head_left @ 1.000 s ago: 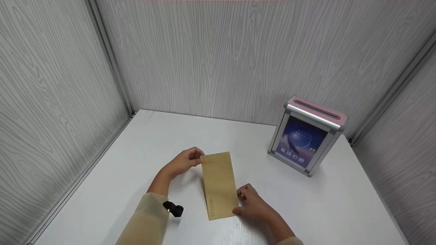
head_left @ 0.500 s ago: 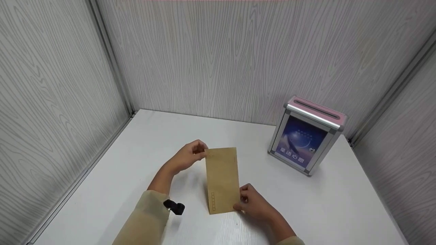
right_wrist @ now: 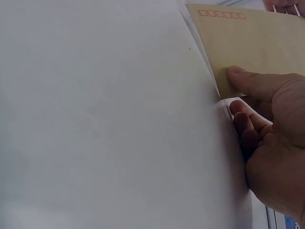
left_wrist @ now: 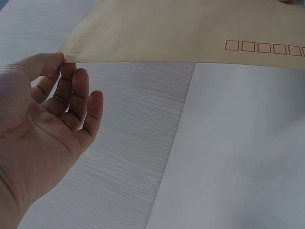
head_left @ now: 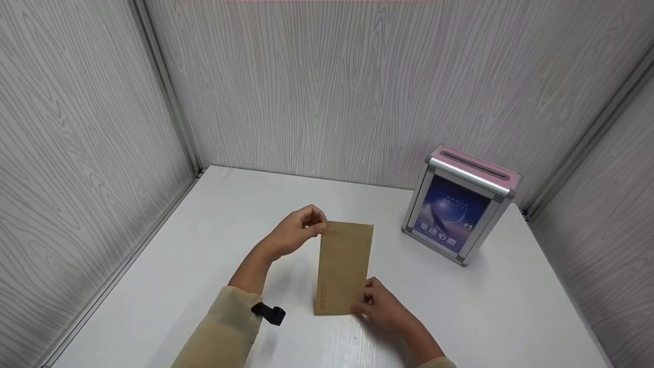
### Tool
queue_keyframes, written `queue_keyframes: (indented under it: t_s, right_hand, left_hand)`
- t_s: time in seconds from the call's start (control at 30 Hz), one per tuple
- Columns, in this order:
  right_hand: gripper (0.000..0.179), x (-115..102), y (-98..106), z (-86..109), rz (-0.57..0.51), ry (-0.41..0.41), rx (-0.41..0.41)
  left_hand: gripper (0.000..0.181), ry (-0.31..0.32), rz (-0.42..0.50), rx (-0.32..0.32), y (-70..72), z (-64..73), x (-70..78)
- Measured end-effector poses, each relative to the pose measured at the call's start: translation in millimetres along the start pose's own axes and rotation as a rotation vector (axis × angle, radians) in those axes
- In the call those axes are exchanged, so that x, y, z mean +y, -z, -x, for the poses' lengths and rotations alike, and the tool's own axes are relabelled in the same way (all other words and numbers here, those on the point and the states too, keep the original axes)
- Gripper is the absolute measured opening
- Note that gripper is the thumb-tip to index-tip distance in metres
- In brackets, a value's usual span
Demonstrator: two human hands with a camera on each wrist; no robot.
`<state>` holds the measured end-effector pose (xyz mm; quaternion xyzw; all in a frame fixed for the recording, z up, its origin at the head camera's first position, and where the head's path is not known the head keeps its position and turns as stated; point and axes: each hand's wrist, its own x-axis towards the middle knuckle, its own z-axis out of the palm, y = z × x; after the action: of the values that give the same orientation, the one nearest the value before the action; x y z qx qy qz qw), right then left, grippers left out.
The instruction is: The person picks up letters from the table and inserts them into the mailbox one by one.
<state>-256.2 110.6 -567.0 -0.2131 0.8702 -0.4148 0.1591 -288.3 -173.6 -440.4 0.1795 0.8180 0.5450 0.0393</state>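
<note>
A brown paper envelope (head_left: 345,268) with a row of small red boxes at one end is held up between both hands, its long sides running away from me. The left hand (head_left: 296,232) pinches its far left corner between thumb and fingers, which the left wrist view shows closely. Near the opposite corner, the right hand (head_left: 386,309) pinches the near right edge. In the right wrist view the thumb (right_wrist: 248,81) lies on the envelope's printed face, the other fingers being under it.
A pink-topped box (head_left: 460,204) with a slot in its lid and a blue picture on its front stands at the right of the white table (head_left: 245,199). Grey wood-patterned walls (head_left: 306,92) enclose the back and sides. A black clip (head_left: 269,313) sits on the left sleeve.
The envelope's far end has swung to the right and its near end has risen a little. The left hand moved right and away with it; the right hand stayed almost in place.
</note>
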Motion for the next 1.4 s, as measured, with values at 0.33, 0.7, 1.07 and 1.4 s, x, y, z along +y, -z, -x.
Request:
queue_keyframes:
  t_s: [0.33,0.7,1.07,1.4]
  right_hand:
    - [0.025,3,0,3.7,-0.069,0.004,0.010]
    - [0.028,2,3,3.5,-0.115,-0.018,0.044]
    - [0.021,0,21,4.8,-0.122,0.022,0.007]
    - [0.022,-7,45,9.5,-0.060,0.042,0.044]
  left_hand:
    - [0.023,-0.041,0.009,0.001,-8.7,-1.1,11.6]
    - [0.022,-0.091,-0.037,0.005,-14.7,-4.0,24.9]
    - [0.017,-0.100,-0.108,-0.027,-18.1,-5.7,49.3]
    - [0.012,-0.119,-0.098,-0.061,-21.4,-13.8,65.1]
